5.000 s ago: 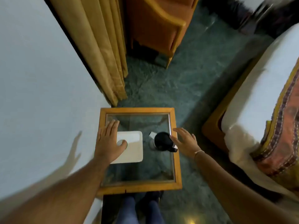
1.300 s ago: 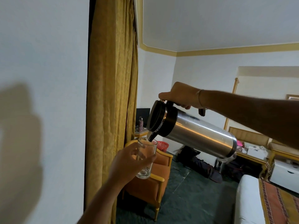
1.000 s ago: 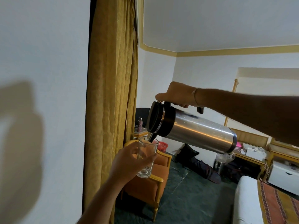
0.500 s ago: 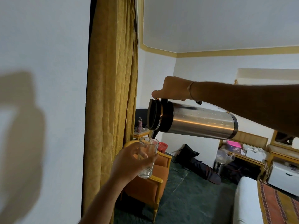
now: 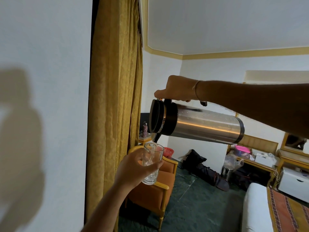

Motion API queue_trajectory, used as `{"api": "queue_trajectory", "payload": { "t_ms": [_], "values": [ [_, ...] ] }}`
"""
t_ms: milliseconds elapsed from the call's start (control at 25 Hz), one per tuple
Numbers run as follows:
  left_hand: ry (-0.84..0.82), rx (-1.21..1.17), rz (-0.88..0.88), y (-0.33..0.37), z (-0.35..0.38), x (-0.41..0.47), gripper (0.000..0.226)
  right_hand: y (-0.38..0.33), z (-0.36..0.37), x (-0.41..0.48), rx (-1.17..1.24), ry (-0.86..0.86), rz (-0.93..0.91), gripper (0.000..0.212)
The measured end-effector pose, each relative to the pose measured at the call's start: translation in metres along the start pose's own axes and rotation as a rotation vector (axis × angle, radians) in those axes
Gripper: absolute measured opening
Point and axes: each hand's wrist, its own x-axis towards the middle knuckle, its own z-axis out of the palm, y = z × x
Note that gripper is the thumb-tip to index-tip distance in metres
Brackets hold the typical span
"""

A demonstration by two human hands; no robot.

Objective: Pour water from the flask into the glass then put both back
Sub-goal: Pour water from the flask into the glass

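A steel flask (image 5: 204,127) with a black lid and spout lies almost level in the air, spout down to the left. My right hand (image 5: 177,89) grips its black handle from above. Just under the spout my left hand (image 5: 133,168) holds a clear glass (image 5: 153,162) upright, fingers wrapped round its lower half. A thin stream of water runs from the spout into the glass. A little water shows in the glass. The small table where they stood is out of view.
A white wall and a gold curtain (image 5: 115,97) fill the left. An orange armchair (image 5: 155,186) stands below the glass. A dark bag (image 5: 200,166) lies on the green floor, and a bed (image 5: 267,210) is at the lower right.
The flask has tipped further, from spout-low tilt to nearly level, and water now streams into the glass. My left hand keeps the glass in the same spot.
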Motion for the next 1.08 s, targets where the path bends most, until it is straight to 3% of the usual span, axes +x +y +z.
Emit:
{"api": "queue_trajectory", "payload": {
  "t_ms": [240, 480, 680, 1080],
  "values": [
    [0.002, 0.001, 0.004, -0.002, 0.007, 0.004, 0.052, 0.004, -0.005, -0.001, -0.026, 0.021, -0.003, 0.057],
    [0.019, -0.049, -0.007, -0.003, 0.012, 0.009, 0.079, 0.007, -0.006, -0.003, -0.035, 0.018, -0.002, 0.057],
    [0.025, -0.042, -0.022, -0.008, 0.014, 0.009, 0.059, 0.007, -0.008, -0.008, -0.060, 0.030, 0.002, 0.057],
    [-0.006, -0.048, 0.000, -0.004, 0.015, 0.005, 0.047, 0.005, -0.009, -0.010, -0.080, 0.039, -0.016, 0.058]
  ]
}}
